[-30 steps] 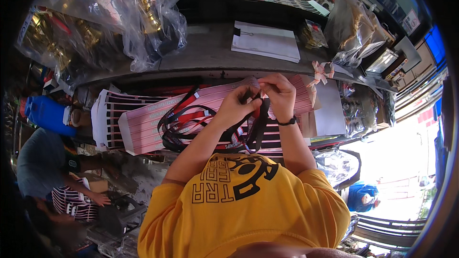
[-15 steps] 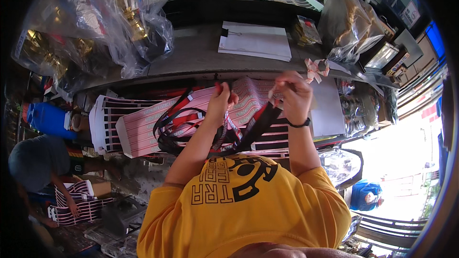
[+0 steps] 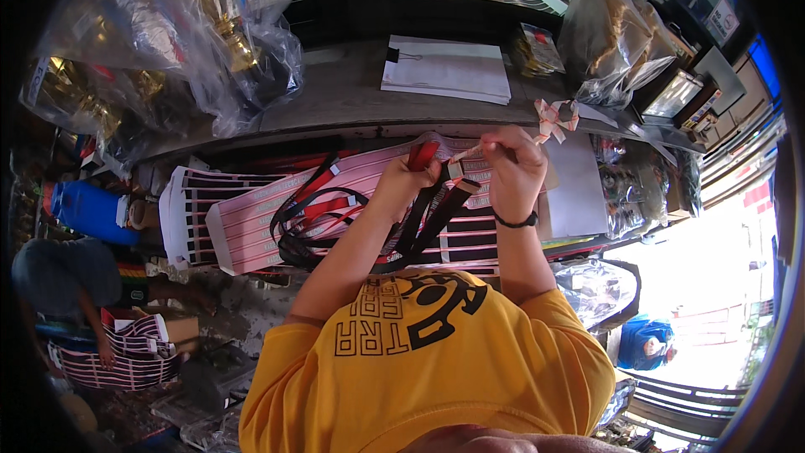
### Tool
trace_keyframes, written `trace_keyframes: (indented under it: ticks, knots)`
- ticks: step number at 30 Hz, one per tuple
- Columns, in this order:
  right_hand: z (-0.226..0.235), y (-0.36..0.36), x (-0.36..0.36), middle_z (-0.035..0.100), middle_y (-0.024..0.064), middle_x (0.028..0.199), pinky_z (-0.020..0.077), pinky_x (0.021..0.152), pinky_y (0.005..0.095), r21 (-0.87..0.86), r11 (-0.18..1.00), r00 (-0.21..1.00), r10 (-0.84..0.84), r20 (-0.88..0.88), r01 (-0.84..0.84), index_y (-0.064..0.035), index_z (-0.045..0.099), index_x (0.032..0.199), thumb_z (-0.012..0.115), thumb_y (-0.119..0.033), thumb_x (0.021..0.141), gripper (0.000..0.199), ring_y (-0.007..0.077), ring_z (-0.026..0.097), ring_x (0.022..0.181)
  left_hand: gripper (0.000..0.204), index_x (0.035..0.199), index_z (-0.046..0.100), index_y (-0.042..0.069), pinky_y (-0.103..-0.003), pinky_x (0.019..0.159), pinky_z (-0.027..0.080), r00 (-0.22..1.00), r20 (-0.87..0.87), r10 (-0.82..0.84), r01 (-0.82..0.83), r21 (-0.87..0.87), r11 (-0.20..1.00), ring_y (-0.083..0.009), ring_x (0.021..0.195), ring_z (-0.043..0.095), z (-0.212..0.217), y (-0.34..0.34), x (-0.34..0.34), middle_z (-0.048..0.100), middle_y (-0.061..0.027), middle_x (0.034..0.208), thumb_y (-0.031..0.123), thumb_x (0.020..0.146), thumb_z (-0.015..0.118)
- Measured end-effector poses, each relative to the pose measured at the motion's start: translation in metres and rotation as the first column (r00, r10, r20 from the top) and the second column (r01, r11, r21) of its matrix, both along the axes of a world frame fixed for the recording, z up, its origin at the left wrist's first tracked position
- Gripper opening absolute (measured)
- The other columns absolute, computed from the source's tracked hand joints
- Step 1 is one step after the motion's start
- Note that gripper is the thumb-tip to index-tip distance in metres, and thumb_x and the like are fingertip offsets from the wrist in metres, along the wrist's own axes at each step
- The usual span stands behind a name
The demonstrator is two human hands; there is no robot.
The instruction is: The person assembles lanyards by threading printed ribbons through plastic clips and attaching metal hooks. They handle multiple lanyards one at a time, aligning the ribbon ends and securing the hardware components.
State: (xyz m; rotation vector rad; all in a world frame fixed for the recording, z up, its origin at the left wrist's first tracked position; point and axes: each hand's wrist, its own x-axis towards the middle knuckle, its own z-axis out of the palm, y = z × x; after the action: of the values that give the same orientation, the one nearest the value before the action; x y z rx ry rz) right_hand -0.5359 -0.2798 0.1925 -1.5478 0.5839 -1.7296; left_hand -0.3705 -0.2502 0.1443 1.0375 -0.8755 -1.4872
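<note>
Pink strip [image 3: 466, 153] seemingly pinched between left hand [image 3: 405, 187], right hand [image 3: 513, 169]

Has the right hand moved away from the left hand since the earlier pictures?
Yes. The right hand has moved rightward off the left hand, judged against the pink sheets; a gap now shows between them.

1. The lanyard straps [image 3: 419, 218] in the left hand [image 3: 402, 189] were black and red.
2. The strip [image 3: 466, 153] pinched by the right hand [image 3: 513, 172] was pink and white.
3. The sheets [image 3: 251, 222] under the hands were pink with white bands; those [image 3: 189, 210] further left were white with black bars.
4. The wristband [image 3: 515, 221] was black.
5. The shirt [image 3: 428, 361] was yellow with black print.
6. The paper stack [image 3: 449, 75] on the grey shelf [image 3: 335, 105] was white.
7. The trophies [image 3: 222, 8] in clear bags were gold.
8. The container [image 3: 88, 210] at the left was blue.
</note>
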Motion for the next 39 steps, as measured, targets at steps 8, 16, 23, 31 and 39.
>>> trace_keyframes:
  ticks: [8,16,23,31,39]
  knots:
    - [0.016,0.017,-0.013,0.06,0.0074,0.082,0.0447,0.066,0.0232,-0.103,0.995,0.983,0.021,0.182,-0.002,0.0031,0.064,0.081,0.063,0.016,0.072,0.016,0.0148,0.057,0.076,0.012,0.089,0.064,0.005,-0.02,0.067,0.039,0.977,0.059,0.207,-0.207,-0.001,0.978,-0.0056,0.069,0.052,-0.028,-0.024,-0.002,0.06,0.0039,0.078,-0.004,0.082,0.06]
    - [0.025,0.01,-0.027,0.06,0.0065,0.081,0.0454,0.064,0.0226,-0.005,0.994,0.983,-0.111,0.147,0.113,0.0014,0.062,0.091,0.062,0.004,0.086,0.006,0.0122,0.056,0.071,0.024,0.094,0.06,0.001,-0.022,0.079,0.04,0.955,0.092,0.281,-0.231,-0.358,0.905,-0.0084,0.085,0.053,-0.046,-0.021,0.002,0.057,0.0001,0.094,-0.012,0.076,0.05]
    - [0.021,-0.002,-0.05,0.06,0.0073,0.081,0.0458,0.063,0.0236,0.033,0.996,0.94,-0.092,0.329,0.086,0.0038,0.058,0.097,0.056,0.002,0.091,0.007,0.0122,0.055,0.068,0.011,0.099,0.059,0.004,-0.023,0.062,0.041,0.996,0.023,0.081,-0.078,-0.114,0.99,-0.0083,0.065,0.05,-0.033,-0.006,0.007,0.054,0.0015,0.077,0.005,0.091,0.051]
    - [0.012,-0.006,-0.054,0.06,0.0053,0.079,0.0462,0.063,0.0234,0.111,0.987,0.941,-0.147,0.305,0.118,0.0037,0.059,0.099,0.057,-0.001,0.092,0.009,0.0106,0.054,0.067,0.032,0.113,0.05,0.007,-0.023,0.057,0.043,0.965,-0.158,0.212,-0.249,-0.28,0.927,-0.006,0.067,0.048,-0.028,0.002,-0.001,0.052,0.0024,0.088,0.026,0.09,0.064]
    - [0.003,-0.009,-0.061,0.059,0.0041,0.078,0.046,0.063,0.0227,0.108,0.981,0.93,-0.189,0.316,0.163,0.003,0.059,0.1,0.059,-0.003,0.092,0.01,0.0091,0.053,0.067,0.045,0.119,0.049,0.004,-0.024,0.077,0.047,0.985,-0.079,0.152,-0.169,-0.303,0.938,-0.0091,0.082,0.056,-0.025,0.006,-0.006,0.057,-0.0004,0.093,0.023,0.085,0.071]
